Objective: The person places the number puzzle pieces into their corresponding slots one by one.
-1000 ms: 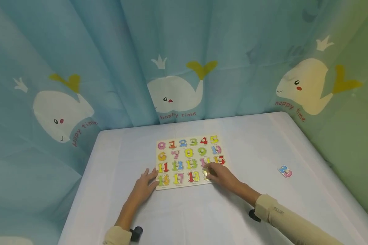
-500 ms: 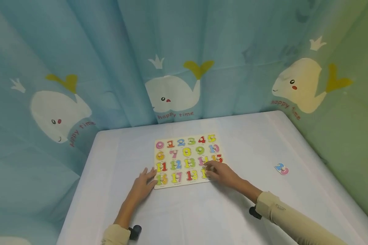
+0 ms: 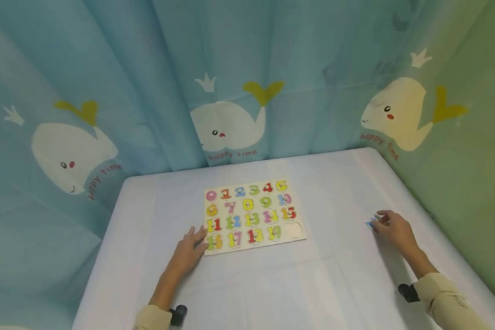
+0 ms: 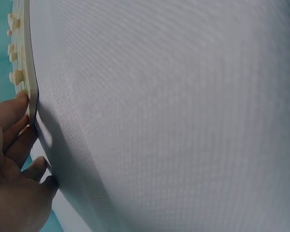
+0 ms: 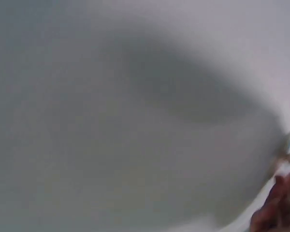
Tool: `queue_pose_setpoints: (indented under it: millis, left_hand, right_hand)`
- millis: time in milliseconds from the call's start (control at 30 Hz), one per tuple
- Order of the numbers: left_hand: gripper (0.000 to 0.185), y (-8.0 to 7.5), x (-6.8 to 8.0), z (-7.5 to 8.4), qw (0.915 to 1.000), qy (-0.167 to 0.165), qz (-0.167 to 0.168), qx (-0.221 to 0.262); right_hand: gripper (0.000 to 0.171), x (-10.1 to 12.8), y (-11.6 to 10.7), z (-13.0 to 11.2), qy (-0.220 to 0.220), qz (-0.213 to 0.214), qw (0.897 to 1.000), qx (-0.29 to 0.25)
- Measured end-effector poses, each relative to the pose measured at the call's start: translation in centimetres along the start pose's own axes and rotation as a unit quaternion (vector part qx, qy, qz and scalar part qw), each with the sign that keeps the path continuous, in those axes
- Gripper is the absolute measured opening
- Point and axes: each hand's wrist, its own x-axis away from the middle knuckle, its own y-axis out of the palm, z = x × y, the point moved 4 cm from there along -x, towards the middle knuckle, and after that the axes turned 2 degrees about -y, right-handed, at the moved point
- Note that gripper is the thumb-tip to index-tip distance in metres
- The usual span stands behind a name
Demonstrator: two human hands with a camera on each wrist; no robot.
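A wooden number puzzle board (image 3: 247, 248) lies on the table, its rows filled with knobbed number pieces. At its lower right corner is a bare heart-like recess (image 3: 294, 230). My left hand (image 3: 187, 250) rests against the board's lower left edge, fingers spread and relaxed. In the left wrist view, fingertips (image 4: 21, 99) touch the board's corner (image 4: 33, 92). Off to the right, my right hand (image 3: 396, 229) has its thumb and finger curled at the number 20 puzzle piece (image 3: 370, 223), pinching it and hiding most of it. Motion blurs the right wrist view.
A white cloth covers the table (image 3: 264, 293). Behind it hangs a blue curtain (image 3: 156, 91) printed with whales, which turns green along the right side. A black wrist camera (image 3: 408, 292) sits under the right sleeve, another (image 3: 178, 315) at the left.
My right hand has left the number 19 piece, now seated in the board, and moved right to the number 20 piece. My left hand stays at the board's edge. The head view has shifted slightly.
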Motion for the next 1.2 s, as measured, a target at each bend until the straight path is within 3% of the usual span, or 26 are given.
queue_pose_setpoints:
  millis: [133, 267, 400, 500, 600, 700, 900, 1200]
  left_hand:
    - [0.054, 0.0, 0.0, 0.0, 1.0000, 0.000, 0.002, 0.002]
    - [0.053, 0.0, -0.1, 0.0, 1.0000, 0.007, 0.001, 0.005]
    - [0.053, -0.4, 0.0, 0.0, 0.9999, 0.007, 0.015, -0.002]
    - [0.053, -0.4, 0.0, -0.2, 0.9999, 0.003, 0.015, 0.002]
    - [0.053, -0.1, 0.0, -0.2, 0.9999, 0.001, 0.008, 0.014]
    - [0.053, 0.3, -0.1, -0.1, 0.9998, 0.003, 0.007, 0.020]
    - [0.053, 0.8, 0.3, -0.1, 1.0000, -0.001, 0.000, 0.008]
    - [0.052, 0.3, 0.1, 0.5, 0.9998, 0.009, 0.014, 0.005]
  right_hand:
    - [0.038, 0.3, 0.2, 0.9, -0.022, -0.021, 0.999, -0.018]
    - [0.030, 0.6, 0.8, 0.1, -0.045, 0.043, 0.998, 0.002]
    - [0.026, 0.0, 2.4, -2.9, -0.073, 0.075, 0.994, -0.022]
    - [0.028, -1.0, 4.7, -7.0, -0.143, 0.034, 0.988, -0.054]
    - [0.029, -1.4, 7.2, -11.0, -0.204, -0.044, 0.974, -0.088]
    - [0.028, -1.3, 9.4, -13.6, -0.223, -0.105, 0.964, -0.095]
    - [0.028, -0.9, 11.9, -14.9, -0.206, -0.145, 0.965, -0.080]
    - [0.027, -1.5, 12.5, -15.0, -0.226, -0.142, 0.959, -0.096]
